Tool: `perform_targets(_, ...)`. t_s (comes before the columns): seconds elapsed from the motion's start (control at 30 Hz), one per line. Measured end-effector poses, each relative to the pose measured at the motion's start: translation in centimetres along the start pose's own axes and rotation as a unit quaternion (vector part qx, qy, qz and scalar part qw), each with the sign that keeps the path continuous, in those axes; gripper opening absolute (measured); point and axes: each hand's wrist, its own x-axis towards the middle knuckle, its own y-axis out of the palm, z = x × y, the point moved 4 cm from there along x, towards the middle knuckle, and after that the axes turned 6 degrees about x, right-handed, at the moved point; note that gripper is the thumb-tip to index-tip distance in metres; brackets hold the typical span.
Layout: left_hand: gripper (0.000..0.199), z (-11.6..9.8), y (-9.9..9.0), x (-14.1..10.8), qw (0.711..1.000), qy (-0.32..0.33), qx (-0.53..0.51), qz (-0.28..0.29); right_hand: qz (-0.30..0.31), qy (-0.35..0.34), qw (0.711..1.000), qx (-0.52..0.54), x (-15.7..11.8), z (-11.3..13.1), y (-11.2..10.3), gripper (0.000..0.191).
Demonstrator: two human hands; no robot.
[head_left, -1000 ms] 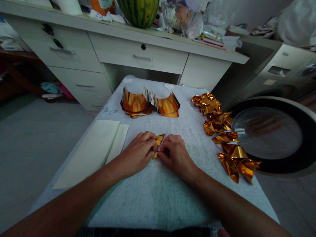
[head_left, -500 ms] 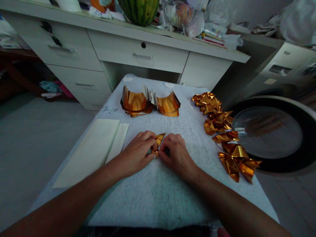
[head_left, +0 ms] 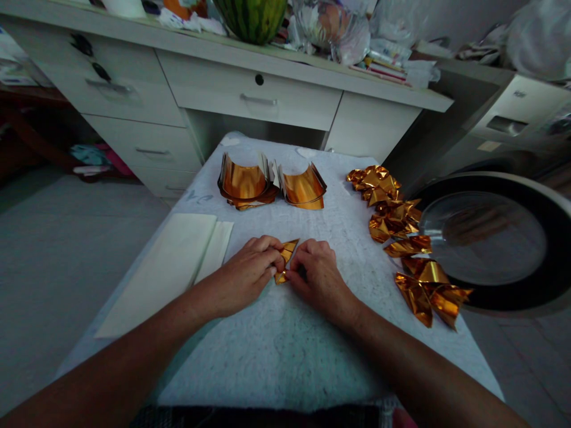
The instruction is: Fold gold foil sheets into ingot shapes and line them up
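Between my two hands is a small piece of folded gold foil paper point(head_left: 288, 249) on the cloth-covered table point(head_left: 285, 351). My left hand point(head_left: 255, 268) is closed on its left side, fingers curled over it. The fingers of my right hand point(head_left: 317, 270) are pinched together at its lower right edge. Much of the piece is hidden under my fingers. Beyond my hands stand two curved stacks of gold foil sheets, a left stack point(head_left: 244, 181) and a right stack point(head_left: 304, 189). Folded gold foil pieces point(head_left: 395, 219) lie in a row along the table's right side.
White folded paper sheets point(head_left: 165, 267) lie left of my left arm. A round open washing machine door point(head_left: 486, 238) borders the table's right edge. Behind the table is a white drawer cabinet point(head_left: 250, 98) with a watermelon point(head_left: 250, 18) and plastic bags on top.
My left thumb has shifted up a little, and more of the folded foil's lower tip shows between my hands. The stacks and the foil row stay where they were.
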Motion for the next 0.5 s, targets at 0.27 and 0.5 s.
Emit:
perform_targets(0.27,0.008,-0.1,0.47,0.31,0.999,-0.019,0.026,-0.032,0.009,0.012,1.0,-0.013,0.03,0.08,-0.03,0.007)
perform_targets(0.5,0.014,0.1,0.73,0.34,0.999,-0.011,0.036,-0.039,0.018,0.039,0.998,-0.048,-0.01,0.07,-0.24,0.009)
